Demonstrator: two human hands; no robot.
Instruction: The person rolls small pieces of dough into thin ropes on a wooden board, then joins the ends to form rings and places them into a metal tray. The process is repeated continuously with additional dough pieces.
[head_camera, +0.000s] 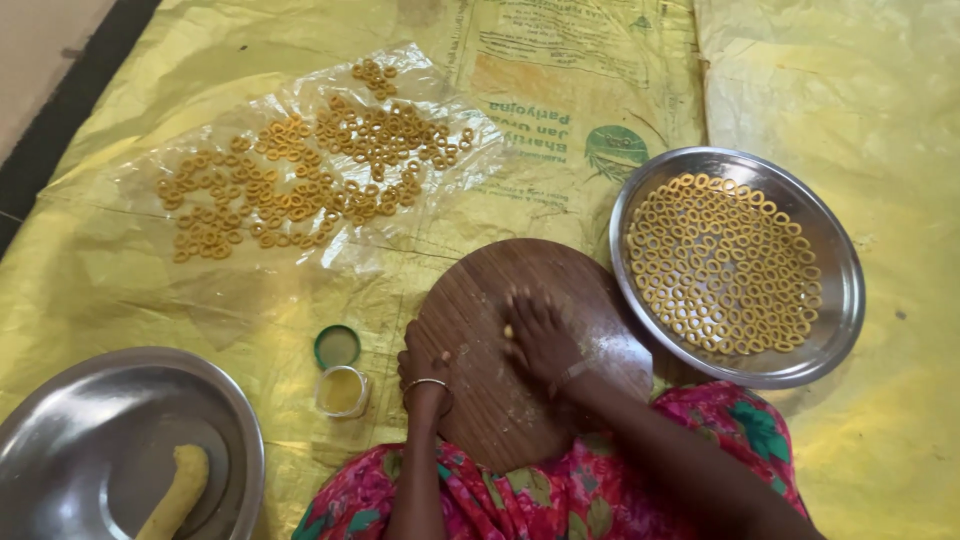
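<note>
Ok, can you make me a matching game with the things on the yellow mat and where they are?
Things:
1. Round wooden board
2. Steel plate of neatly packed dough rings
3. Steel bowl with a dough roll
4. Clear plastic sheet with scattered rings

Places:
A. Bottom left corner
B. Upper left of the mat
C. Under both hands, in the middle
D. Right of the board

Pairs: 1-C, 2-D, 3-A, 4-B

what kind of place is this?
Likely a home floor set up for making snacks by hand: yellow sheeting covers the ground, with a round wooden board, a steel plate of dough rings, and more rings drying on clear plastic.
</note>
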